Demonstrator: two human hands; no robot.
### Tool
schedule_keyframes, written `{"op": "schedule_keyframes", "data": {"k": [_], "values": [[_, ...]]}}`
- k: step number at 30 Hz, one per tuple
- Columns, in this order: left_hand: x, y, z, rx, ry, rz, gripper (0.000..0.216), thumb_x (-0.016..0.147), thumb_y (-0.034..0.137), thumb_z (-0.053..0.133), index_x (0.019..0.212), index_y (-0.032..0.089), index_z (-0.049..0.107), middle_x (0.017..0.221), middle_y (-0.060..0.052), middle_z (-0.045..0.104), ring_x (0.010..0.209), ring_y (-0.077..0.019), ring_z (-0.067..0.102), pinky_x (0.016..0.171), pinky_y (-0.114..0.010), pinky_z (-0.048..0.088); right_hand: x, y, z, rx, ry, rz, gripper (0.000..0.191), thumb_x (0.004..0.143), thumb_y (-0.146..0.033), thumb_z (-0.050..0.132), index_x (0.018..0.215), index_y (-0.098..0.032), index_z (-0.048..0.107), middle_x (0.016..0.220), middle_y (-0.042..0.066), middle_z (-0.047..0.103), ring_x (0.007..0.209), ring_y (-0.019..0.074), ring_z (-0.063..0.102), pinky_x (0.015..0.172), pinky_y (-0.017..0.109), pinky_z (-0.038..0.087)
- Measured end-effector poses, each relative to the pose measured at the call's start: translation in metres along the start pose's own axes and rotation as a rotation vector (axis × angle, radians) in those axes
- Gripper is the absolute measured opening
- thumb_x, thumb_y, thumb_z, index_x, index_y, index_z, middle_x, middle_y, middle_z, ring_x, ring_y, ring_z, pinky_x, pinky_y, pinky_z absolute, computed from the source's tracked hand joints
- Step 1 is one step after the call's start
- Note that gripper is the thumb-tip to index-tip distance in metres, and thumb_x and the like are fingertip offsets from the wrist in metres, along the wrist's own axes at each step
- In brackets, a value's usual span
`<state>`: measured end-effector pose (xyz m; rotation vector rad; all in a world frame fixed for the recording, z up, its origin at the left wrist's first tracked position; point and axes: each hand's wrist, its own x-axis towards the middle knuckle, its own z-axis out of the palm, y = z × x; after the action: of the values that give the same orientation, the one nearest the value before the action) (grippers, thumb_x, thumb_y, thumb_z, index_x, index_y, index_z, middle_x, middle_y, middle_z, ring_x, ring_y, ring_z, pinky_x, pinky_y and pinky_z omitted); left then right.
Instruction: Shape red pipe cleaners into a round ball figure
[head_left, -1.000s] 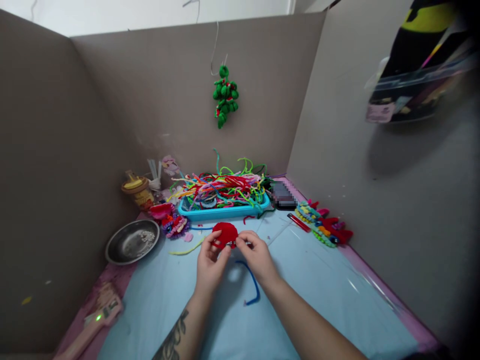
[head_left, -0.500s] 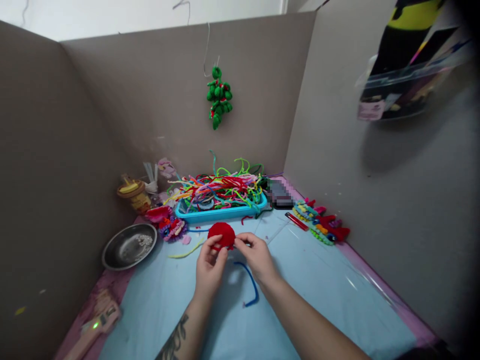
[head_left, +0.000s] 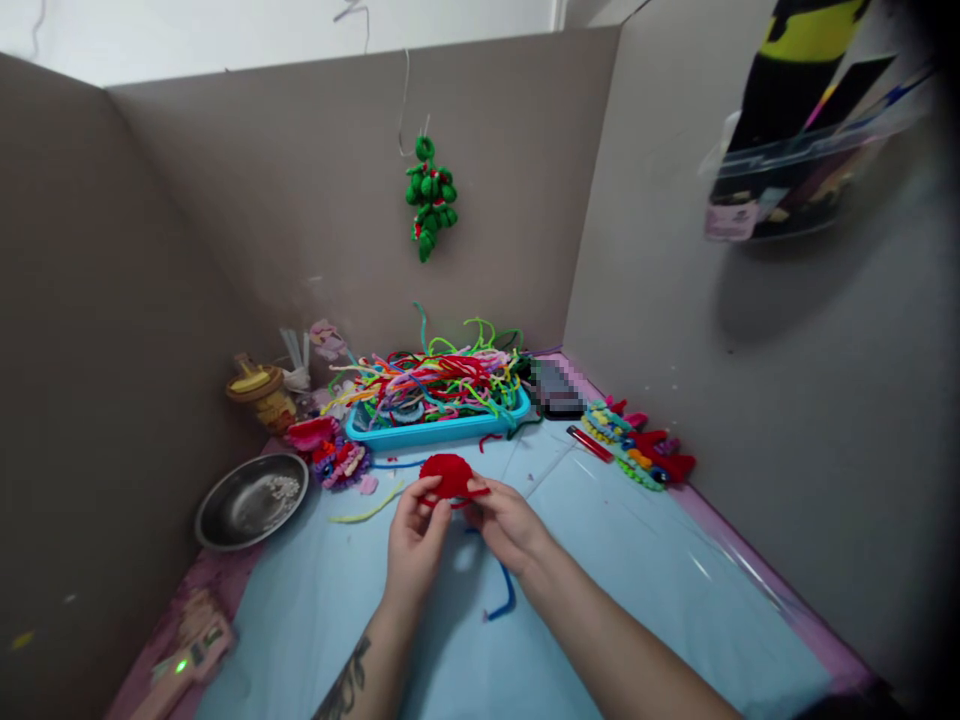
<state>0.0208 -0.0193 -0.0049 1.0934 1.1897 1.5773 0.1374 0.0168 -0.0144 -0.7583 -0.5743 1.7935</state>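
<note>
Both hands meet over the middle of the pale blue mat (head_left: pixel 637 590). My left hand (head_left: pixel 415 535) pinches the lower left edge of a round red fuzzy piece (head_left: pixel 446 473) made of coiled pipe cleaner. My right hand (head_left: pixel 504 520) pinches its lower right edge, where a short red pipe-cleaner end (head_left: pixel 477 492) sticks out. A blue pipe cleaner (head_left: pixel 504 592) lies curled on the mat under my right wrist.
A turquoise tray (head_left: pixel 435 428) heaped with coloured pipe cleaners stands behind. A steel bowl (head_left: pixel 251 499) and a glue gun (head_left: pixel 184 668) lie at left, finished colourful pieces (head_left: pixel 637 452) at right, others (head_left: pixel 334 455) near the bowl. Cardboard walls enclose the desk; a green ornament (head_left: pixel 429 195) hangs on the back wall.
Both hands kept hold of the red piece and shifted slightly nearer me; a red pipe-cleaner end now juts out to the right. The camera has drifted a little to the right.
</note>
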Motion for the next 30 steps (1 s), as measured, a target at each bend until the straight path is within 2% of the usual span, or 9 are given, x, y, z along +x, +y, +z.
{"op": "schedule_keyframes", "data": {"k": [5, 9, 12, 15, 17, 19, 22, 26, 30], "values": [[0.001, -0.005, -0.003, -0.077, -0.005, -0.026, 0.035, 0.07, 0.033, 0.071, 0.101, 0.02, 0.061, 0.084, -0.002, 0.063, 0.077, -0.0149, 0.059, 0.071, -0.025, 0.045, 0.0, 0.002, 0.003, 0.069, -0.025, -0.006, 0.019, 0.05, -0.021, 0.076, 0.067, -0.019, 0.067, 0.082, 0.004, 0.068, 0.076, 0.0183, 0.058, 0.068, 0.028, 0.042], [0.006, -0.008, -0.008, -0.134, 0.088, -0.028, 0.036, 0.073, 0.035, 0.068, 0.103, 0.019, 0.059, 0.084, -0.002, 0.063, 0.076, -0.0143, 0.06, 0.071, -0.025, 0.046, -0.004, 0.0, 0.004, -0.043, -0.007, -0.096, 0.023, 0.06, -0.038, 0.075, 0.07, -0.019, 0.067, 0.099, 0.007, 0.066, 0.087, 0.0205, 0.058, 0.073, 0.031, 0.043], [0.009, -0.006, -0.01, -0.153, 0.176, -0.014, 0.035, 0.072, 0.038, 0.068, 0.101, 0.019, 0.059, 0.094, -0.004, 0.064, 0.085, -0.0167, 0.061, 0.077, -0.027, 0.046, -0.009, -0.004, 0.004, -0.217, 0.09, -0.226, 0.031, 0.071, -0.051, 0.064, 0.079, -0.021, 0.067, 0.087, 0.004, 0.065, 0.078, 0.0184, 0.057, 0.066, 0.029, 0.042], [0.009, -0.003, -0.009, -0.105, 0.199, -0.011, 0.034, 0.071, 0.037, 0.069, 0.098, 0.019, 0.06, 0.092, -0.004, 0.065, 0.084, -0.0169, 0.061, 0.076, -0.027, 0.047, -0.014, -0.006, 0.006, -0.406, 0.014, -0.342, 0.027, 0.069, -0.042, 0.069, 0.089, -0.023, 0.065, 0.078, 0.001, 0.063, 0.071, 0.0169, 0.055, 0.064, 0.027, 0.042], [0.009, -0.003, -0.008, -0.076, 0.205, -0.013, 0.033, 0.068, 0.035, 0.072, 0.095, 0.019, 0.061, 0.082, -0.002, 0.064, 0.076, -0.0152, 0.061, 0.071, -0.026, 0.047, -0.017, -0.006, 0.008, -0.493, -0.034, -0.358, 0.019, 0.069, -0.033, 0.07, 0.083, -0.022, 0.065, 0.077, 0.001, 0.063, 0.071, 0.0172, 0.055, 0.065, 0.028, 0.042], [0.009, -0.004, -0.007, -0.093, 0.233, -0.021, 0.034, 0.063, 0.032, 0.076, 0.09, 0.019, 0.061, 0.073, 0.001, 0.062, 0.068, -0.0129, 0.059, 0.066, -0.024, 0.046, -0.019, -0.006, 0.01, -0.586, -0.021, -0.377, 0.008, 0.071, -0.028, 0.066, 0.075, -0.021, 0.065, 0.074, 0.001, 0.063, 0.07, 0.0175, 0.055, 0.065, 0.028, 0.042], [0.011, -0.005, -0.005, -0.227, 0.277, -0.057, 0.036, 0.056, 0.029, 0.08, 0.083, 0.018, 0.058, 0.065, 0.004, 0.059, 0.061, -0.0097, 0.057, 0.063, -0.022, 0.046, -0.021, -0.007, 0.009, -0.686, 0.018, -0.447, 0.007, 0.075, -0.026, 0.062, 0.072, -0.02, 0.065, 0.073, 0.001, 0.061, 0.07, 0.0172, 0.054, 0.065, 0.028, 0.04], [0.012, -0.001, -0.002, -0.434, 0.231, -0.165, 0.039, 0.054, 0.025, 0.081, 0.082, 0.019, 0.054, 0.074, 0.002, 0.065, 0.066, -0.011, 0.063, 0.064, -0.023, 0.048, -0.017, -0.009, 0.004, -0.659, 0.046, -0.476, 0.01, 0.077, -0.029, 0.06, 0.072, -0.02, 0.062, 0.071, 0.0, 0.059, 0.066, 0.016, 0.052, 0.062, 0.027, 0.039], [0.011, 0.003, 0.0, -0.503, 0.148, -0.224, 0.04, 0.053, 0.025, 0.081, 0.082, 0.019, 0.054, 0.081, -0.001, 0.07, 0.073, -0.0153, 0.066, 0.071, -0.029, 0.051, -0.008, -0.007, -0.002, -0.547, 0.098, -0.436, 0.018, 0.077, -0.037, 0.061, 0.071, -0.02, 0.06, 0.067, -0.001, 0.057, 0.065, 0.0158, 0.05, 0.064, 0.027, 0.039]]}}
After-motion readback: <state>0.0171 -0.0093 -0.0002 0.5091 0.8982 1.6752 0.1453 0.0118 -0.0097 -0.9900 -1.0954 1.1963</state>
